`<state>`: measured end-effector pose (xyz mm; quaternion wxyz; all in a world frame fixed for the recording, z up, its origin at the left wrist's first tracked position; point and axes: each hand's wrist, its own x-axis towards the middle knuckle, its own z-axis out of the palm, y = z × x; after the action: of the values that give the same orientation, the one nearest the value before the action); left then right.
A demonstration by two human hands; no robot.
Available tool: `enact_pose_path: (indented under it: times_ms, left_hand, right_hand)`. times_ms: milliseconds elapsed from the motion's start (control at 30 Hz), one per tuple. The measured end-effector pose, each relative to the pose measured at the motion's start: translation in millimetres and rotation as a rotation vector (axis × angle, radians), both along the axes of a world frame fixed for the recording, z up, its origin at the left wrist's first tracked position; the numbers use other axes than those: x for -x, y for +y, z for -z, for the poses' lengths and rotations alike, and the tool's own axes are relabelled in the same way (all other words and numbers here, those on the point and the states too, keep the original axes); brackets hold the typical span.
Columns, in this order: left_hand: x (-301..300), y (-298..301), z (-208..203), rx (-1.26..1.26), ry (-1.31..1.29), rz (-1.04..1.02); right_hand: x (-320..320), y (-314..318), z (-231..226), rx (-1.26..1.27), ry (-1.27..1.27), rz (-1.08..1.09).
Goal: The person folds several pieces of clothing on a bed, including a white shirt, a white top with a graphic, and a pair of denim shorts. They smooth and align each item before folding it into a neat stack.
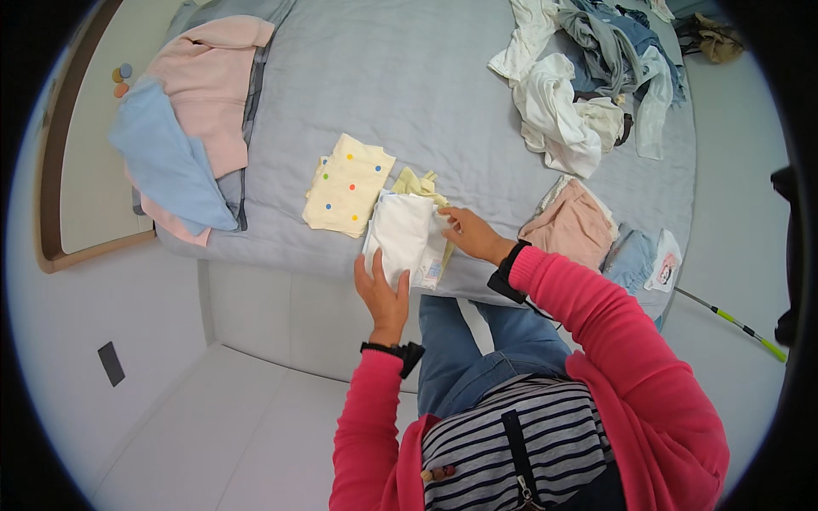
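Note:
A folded white garment (402,228) lies near the bed's front edge, on top of other folded pieces. Yellow-green cloth (416,184) sticks out behind it. My left hand (383,300) is at its lower left corner, fingers spread, the tips at the cloth. On the other side, my right hand (474,235) rests its bent fingers by the stack's right edge, slightly apart; whether the tips press on the fabric I cannot tell. Just left of the stack, a folded cream garment with coloured dots (348,186) touches or nearly touches it.
Pink (209,94) and light blue clothes (166,153) are laid out at the left. A loose heap of white and grey clothes (558,111) is at the far right. Nearer right lie folded peach cloth (573,223) and blue cloth (629,262). A green-tipped stick (741,329) is beside the bed.

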<state>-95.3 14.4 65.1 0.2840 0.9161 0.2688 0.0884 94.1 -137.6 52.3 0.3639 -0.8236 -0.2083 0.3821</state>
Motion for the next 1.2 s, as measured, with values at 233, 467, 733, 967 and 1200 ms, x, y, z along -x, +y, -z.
enact_pose_path:
  times_ms: [233,467,733,967,1200]
  left_hand:
    - [-54.1,47.3,55.9,0.392,0.258,-0.148]
    - [-42.2,46.1,62.0,0.367,0.231,0.009]
    - [-41.1,2.5,10.4,0.118,0.204,0.076]
    - [-72.1,-21.9,40.6,-0.182,0.325,0.453]
    - [-82.0,-25.4,45.2,-0.17,0.393,0.464]
  right_hand:
    - [23.1,2.5,21.9,0.035,0.43,0.15]
    - [50.3,38.8,42.4,-0.059,0.659,0.484]
    - [68.1,6.3,54.4,-0.153,0.446,0.517]
    - [28.8,-23.4,64.1,-0.219,0.473,0.47]
    - [-132.9,-121.6,11.6,-0.072,-0.557,0.847]
